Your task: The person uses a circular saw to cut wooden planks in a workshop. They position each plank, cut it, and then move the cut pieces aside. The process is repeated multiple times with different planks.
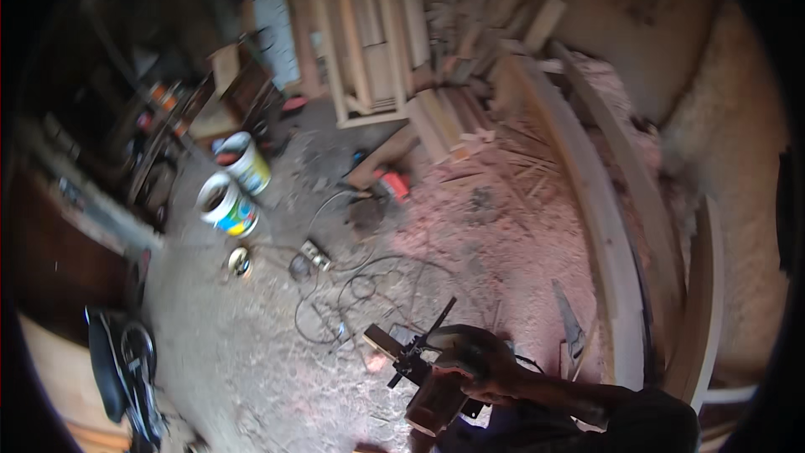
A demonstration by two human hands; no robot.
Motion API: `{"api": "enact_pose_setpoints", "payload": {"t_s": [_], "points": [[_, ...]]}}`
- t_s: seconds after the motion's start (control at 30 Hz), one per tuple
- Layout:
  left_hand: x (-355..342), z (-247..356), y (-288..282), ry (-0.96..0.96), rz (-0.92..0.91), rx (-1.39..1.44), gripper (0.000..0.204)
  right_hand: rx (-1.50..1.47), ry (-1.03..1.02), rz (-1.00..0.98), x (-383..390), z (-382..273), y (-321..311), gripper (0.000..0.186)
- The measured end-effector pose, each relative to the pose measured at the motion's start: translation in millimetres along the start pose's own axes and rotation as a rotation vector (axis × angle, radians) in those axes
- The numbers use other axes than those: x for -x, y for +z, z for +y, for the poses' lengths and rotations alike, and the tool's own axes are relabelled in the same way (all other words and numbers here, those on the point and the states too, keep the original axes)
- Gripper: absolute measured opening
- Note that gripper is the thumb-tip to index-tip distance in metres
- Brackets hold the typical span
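My right hand (495, 373) reaches in from the lower right and is closed around a hand-held power tool (436, 403). The tool has a thick rounded body, a cylindrical brownish end and black bars crossing at its front. Its exact kind does not show. A light brown block-like part (386, 342) sits at its far left end. Below the cylindrical end, a small patch of skin-like brown (420, 441) may be my left hand, but its fingers are hidden. The tool is held above the concrete floor (277, 352).
Cables (360, 285) lie tangled beyond the tool, near a socket box (315, 255) and a red tool (392, 185). Two paint buckets (228, 208) stand at the left. Long planks (608, 252) lean at the right, near a handsaw (569, 319). A wooden frame (340, 42) stands behind; a motorbike (126, 369) is lower left.
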State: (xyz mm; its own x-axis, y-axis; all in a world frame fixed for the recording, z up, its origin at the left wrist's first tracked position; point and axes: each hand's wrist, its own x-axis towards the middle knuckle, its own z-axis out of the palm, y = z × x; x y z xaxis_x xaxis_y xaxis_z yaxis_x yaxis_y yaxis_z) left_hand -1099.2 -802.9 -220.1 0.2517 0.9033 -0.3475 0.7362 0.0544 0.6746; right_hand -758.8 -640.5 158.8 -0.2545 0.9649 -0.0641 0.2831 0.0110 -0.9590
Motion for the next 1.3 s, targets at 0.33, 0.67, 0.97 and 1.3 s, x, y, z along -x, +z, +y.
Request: {"api": "enact_pose_setpoints", "payload": {"t_s": [0.33,0.67,0.97,1.3], "points": [[-199.3,211.7,-46.5,0.307,-0.079,-0.138,0.042,-0.020,0.417,0.510,164.4,-52.6,-139.1,0.083],[-290.8,604.5,53.4,1.268,-0.408,-0.260,0.071,-0.052,0.770,0.951,277.2,-45.5,-160.9,0.070],[-266.4,696.0,160.0,2.014,-0.551,-0.790,0.087,-0.050,0.956,1.104,303.8,-29.7,-161.8,0.067],[-259.6,700.3,194.3,2.073,-0.378,-0.704,0.059,-0.095,0.952,0.993,331.7,-18.7,-176.0,0.053]]}}
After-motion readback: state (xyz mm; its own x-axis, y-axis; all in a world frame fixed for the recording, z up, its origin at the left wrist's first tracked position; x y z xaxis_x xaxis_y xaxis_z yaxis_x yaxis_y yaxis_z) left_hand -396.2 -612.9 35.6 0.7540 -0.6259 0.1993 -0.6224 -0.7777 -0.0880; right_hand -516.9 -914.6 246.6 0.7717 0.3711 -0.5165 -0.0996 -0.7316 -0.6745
